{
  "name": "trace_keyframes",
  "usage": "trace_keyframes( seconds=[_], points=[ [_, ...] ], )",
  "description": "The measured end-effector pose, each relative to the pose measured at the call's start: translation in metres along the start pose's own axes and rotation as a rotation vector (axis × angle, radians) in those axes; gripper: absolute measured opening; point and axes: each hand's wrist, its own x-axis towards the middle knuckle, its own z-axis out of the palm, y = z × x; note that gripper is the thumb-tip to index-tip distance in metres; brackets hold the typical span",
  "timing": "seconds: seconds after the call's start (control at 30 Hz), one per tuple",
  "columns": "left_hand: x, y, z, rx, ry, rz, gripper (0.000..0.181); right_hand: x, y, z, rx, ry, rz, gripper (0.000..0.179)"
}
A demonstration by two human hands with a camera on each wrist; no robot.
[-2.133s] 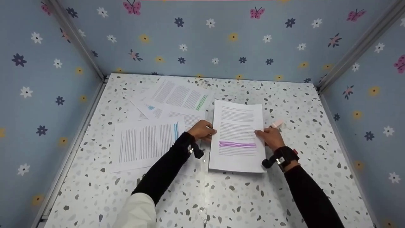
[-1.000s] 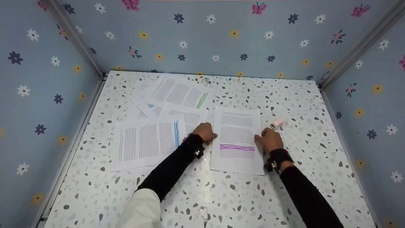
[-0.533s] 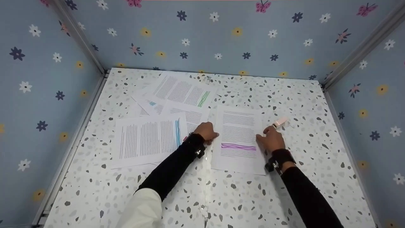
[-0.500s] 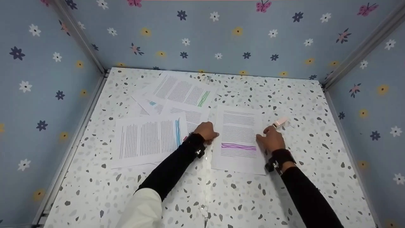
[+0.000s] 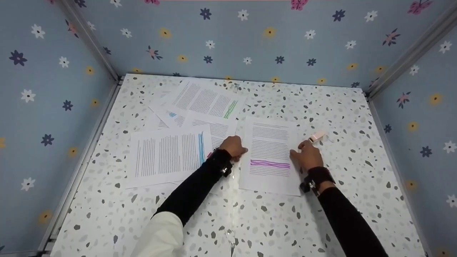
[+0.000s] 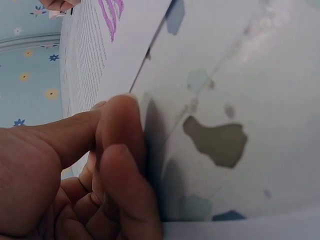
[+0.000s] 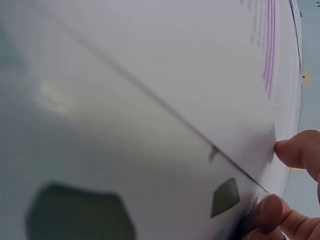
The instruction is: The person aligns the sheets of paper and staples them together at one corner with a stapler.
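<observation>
- Head: paper (image 5: 269, 153) w/ purple scribble lies on worktop (image 5: 271, 223) btwn your L hand (image 5: 232, 147) & R hand (image 5: 308, 155), one at each long edge; other papers (image 5: 167, 153), some w/ blue or green marks, spread to its left; pink thing (image 5: 317, 136) just beyond your R hand.
- L wrist: your L fingers (image 6: 122, 125) pinch the paper's edge.
- R wrist: your R fingers (image 7: 269, 212) pinch the opp. edge, purple lines nearby.

Open bench (image 5: 271, 228) runs on the near side of the purple-marked sheet (image 5: 269, 184) and right of the right hand (image 5: 307, 155). Loose papers (image 5: 167, 157) crowd the left hand (image 5: 234, 147); a pink object (image 5: 317, 136) lies just beyond the right hand; patterned walls (image 5: 228, 35) close back and sides.
</observation>
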Motion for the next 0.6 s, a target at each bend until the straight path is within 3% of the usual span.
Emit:
trace_keyframes(
  seconds=[0.33, 0.6],
  points=[
    [-0.0015, -0.0012, 0.0019, 0.022, 0.014, 0.018, 0.041, -0.0013, 0.0000, 0.0017, -0.007, 0.013, -0.012, 0.041],
    [0.0037, -0.0017, 0.0041, -0.006, 0.006, -0.008, 0.041, 0.0009, 0.0019, 0.0013, -0.002, -0.002, 0.016, 0.040]
  ],
)
